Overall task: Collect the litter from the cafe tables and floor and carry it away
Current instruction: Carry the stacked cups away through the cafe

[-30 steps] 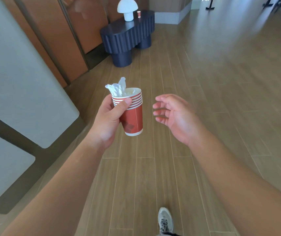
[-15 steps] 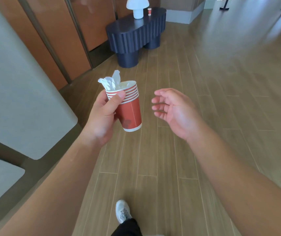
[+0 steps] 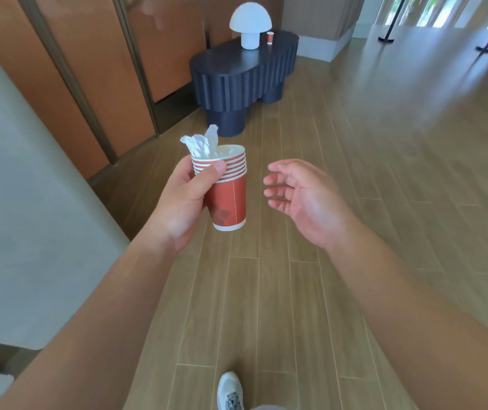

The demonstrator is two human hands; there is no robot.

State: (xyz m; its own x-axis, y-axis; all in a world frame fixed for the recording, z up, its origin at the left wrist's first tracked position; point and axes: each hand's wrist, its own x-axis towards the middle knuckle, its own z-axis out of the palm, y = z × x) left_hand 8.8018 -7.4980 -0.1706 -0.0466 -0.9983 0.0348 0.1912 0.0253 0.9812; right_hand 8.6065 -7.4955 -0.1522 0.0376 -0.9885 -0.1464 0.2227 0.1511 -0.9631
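Closer now than a moment ago is the dark table, and the white shoe has stepped forward on the wooden floor. The left hand grips a stack of red paper cups, thumb curled over the rims, holding it upright. A crumpled white napkin pokes out of the top cup. The right hand is just beside the stack, not touching it, with fingers loose and spread and nothing in it. Well beyond the stack stands the dark table; on its tabletop sits a white mushroom lamp. Just beside the lamp stands one small red cup.
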